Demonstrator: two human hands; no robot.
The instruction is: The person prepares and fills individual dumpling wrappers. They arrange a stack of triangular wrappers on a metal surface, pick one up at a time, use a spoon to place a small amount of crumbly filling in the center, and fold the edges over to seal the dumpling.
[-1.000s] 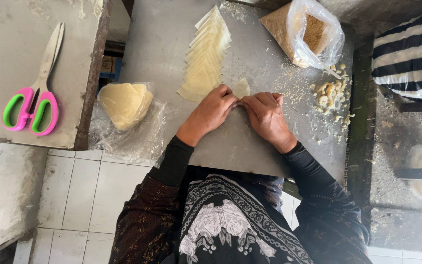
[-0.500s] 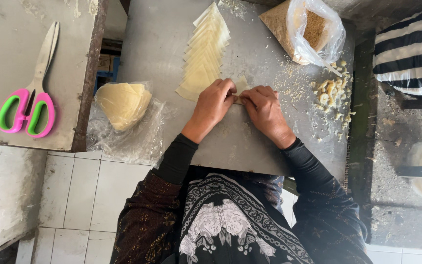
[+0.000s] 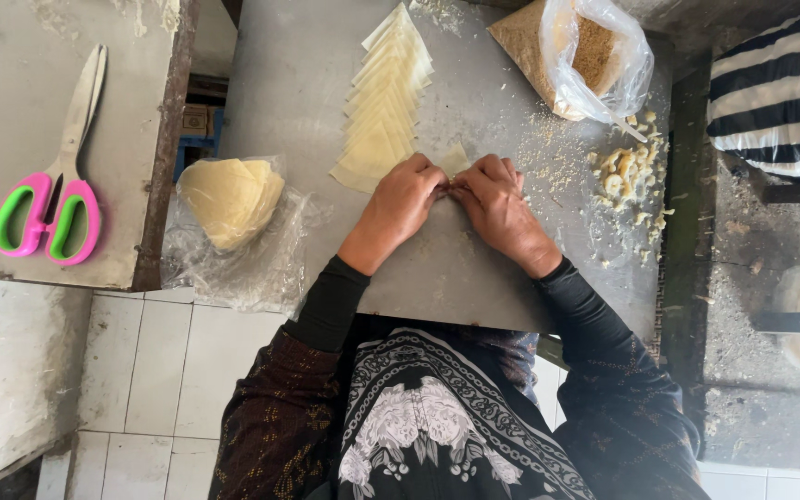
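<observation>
Grey tabletop (image 3: 474, 268), dusted with crumbs, tiled floor below its near edge; a second, lighter surface at left carries pink-and-green scissors (image 3: 48, 199). Left hand (image 3: 402, 206) and right hand (image 3: 497, 206) meet fingertip to fingertip at mid-table, both pinched shut on a small pale wrapper piece (image 3: 456, 159), of which only one corner shows above the knuckles (the rest is hidden under the fingers, so the fold itself cannot be read). Just beyond the left hand lies a fanned row of wrapper sheets (image 3: 383, 102), its near end almost touching the knuckles. Right of the hands: a small heap of rolled pieces (image 3: 627, 171), and behind it an open plastic bag of brown filling (image 3: 585, 56). A loose plastic sheet holding a stack of folded wrappers (image 3: 229, 199) overhangs the left edge of the tabletop. Risks, as judged: the wrapper looks thin, so too hard a pinch could tear it and spill filling; grit already scattered under the hands could get pressed into the seam and keep it from closing; the left wrist could drag the near sheets of the fan out of line; the overhanging plastic and its stack could slide off to the floor if nudged.
</observation>
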